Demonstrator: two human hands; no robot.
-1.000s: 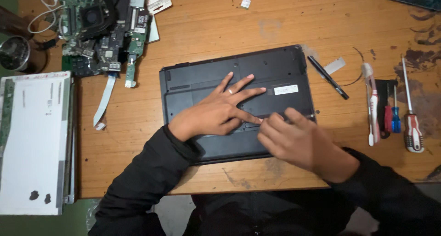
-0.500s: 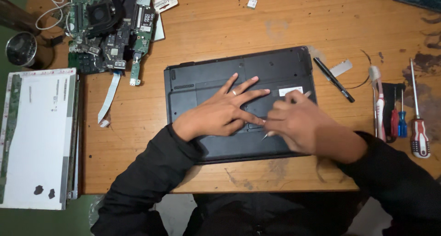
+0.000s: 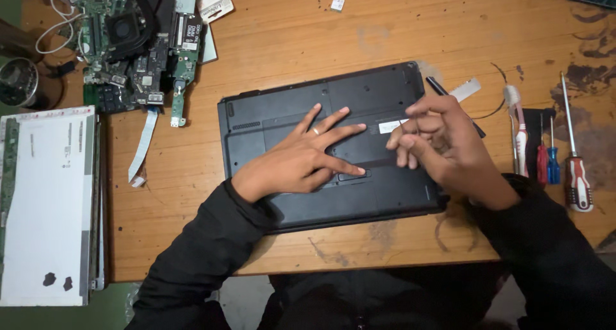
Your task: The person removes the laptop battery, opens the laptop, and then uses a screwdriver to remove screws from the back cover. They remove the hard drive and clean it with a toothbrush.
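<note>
The black laptop (image 3: 333,144) is laid bottom-up near the middle of the wooden table (image 3: 289,41). The left hand (image 3: 298,160) is pressed flat on its base, fingers spread and holding nothing. The right hand (image 3: 443,144) is held over the laptop's right part with fingers curled loosely; whether anything is pinched cannot be told.

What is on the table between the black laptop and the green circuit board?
In the head view, only bare wooden table lies between the upside-down laptop and the green circuit board. A white ribbon cable hangs below the board, left of the laptop.
</note>
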